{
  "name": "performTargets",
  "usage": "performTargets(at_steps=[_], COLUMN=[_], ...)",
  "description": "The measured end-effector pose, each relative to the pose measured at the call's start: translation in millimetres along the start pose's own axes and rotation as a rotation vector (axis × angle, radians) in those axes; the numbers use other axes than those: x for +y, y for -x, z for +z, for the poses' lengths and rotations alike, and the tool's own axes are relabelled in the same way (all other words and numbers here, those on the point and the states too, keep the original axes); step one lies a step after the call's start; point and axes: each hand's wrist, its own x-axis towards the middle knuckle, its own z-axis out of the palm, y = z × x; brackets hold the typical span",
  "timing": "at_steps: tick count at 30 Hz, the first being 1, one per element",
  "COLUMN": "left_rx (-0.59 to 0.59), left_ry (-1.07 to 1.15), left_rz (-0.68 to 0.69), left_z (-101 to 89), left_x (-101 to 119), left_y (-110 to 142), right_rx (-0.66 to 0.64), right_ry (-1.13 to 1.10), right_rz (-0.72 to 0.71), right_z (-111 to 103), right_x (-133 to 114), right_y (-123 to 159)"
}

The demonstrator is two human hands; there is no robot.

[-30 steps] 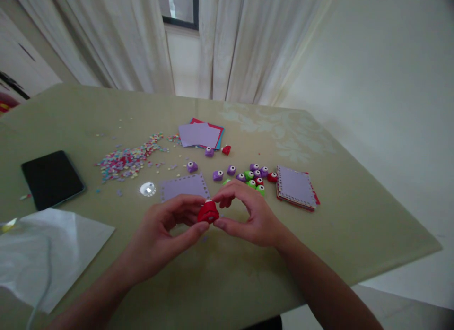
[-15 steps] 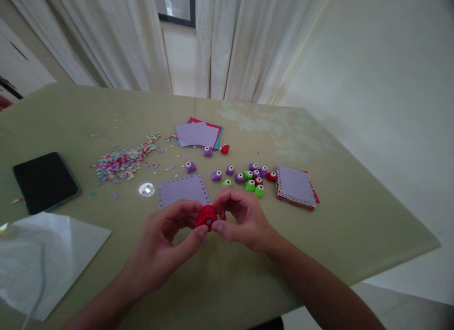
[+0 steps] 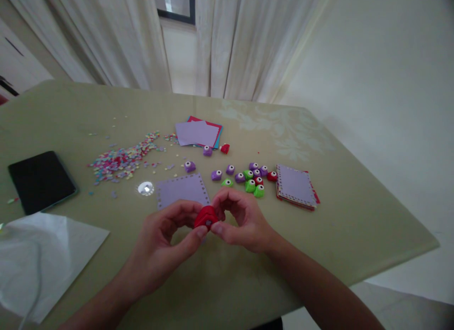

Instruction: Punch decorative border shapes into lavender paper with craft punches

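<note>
Between the fingertips of both hands is a small red paper punch, its side with a little pale shape turned up toward me. My left hand pinches it from the left, thumb in front. From the right, the thumb and fingers of my right hand close on it too. Just beyond lies a purple paper sheet with punched holes along its edges, partly covered by my hands. Several more punches in purple, green and red with round white tops are grouped to the right.
A stack of hole-edged paper sheets lies at the right. Farther back are plain coloured sheets. Loose paper confetti spreads at the left, near a dark tablet and a white sheet. The table edge slants at the right.
Both hands stay almost still around the red punch, which has tilted very slightly. The view has shifted a little.
</note>
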Motion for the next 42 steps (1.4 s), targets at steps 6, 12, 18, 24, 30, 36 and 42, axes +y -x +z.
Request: performTargets(at_steps=[6, 12, 18, 24, 30, 36, 42], left_rx=[0.027, 0.109, 0.085, 0.081, 0.096, 0.097, 0.077], left_ry=[0.006, -0.099, -0.12, -0.064, -0.086, -0.181, -0.241], left_rz=[-0.016, 0.076, 0.103, 0.082, 0.1, 0.269, 0.396], left_z=[0.1, -3.4, -4.9, -5.6, -6.8, -9.4, -11.6], left_x=[-4.1, -8.1, -8.9, -9.5, -10.5, -15.1, -14.2], left_y=[-1.9, -8.6, -10.6, -12.2, -11.6, -5.0, -1.6], right_rx=[0.003, 0.072, 0.044, 0.042, 0.045, 0.029, -0.006], right_ry=[0.021, 0.039, -0.024, -0.026, -0.01, -0.005, -0.058], right_rz=[0.016, 0.041, 0.024, 0.02, 0.031, -0.016, -0.062], right_z=[-0.8, -0.6, -1.6, -0.9, -0.1, 0.9, 0.6], right_x=[3.3, 8.3, 10.8, 9.9, 8.4, 4.5, 1.6], right_y=[-0.5, -3.1, -4.2, -3.9, -2.9, 0.0, 2.1])
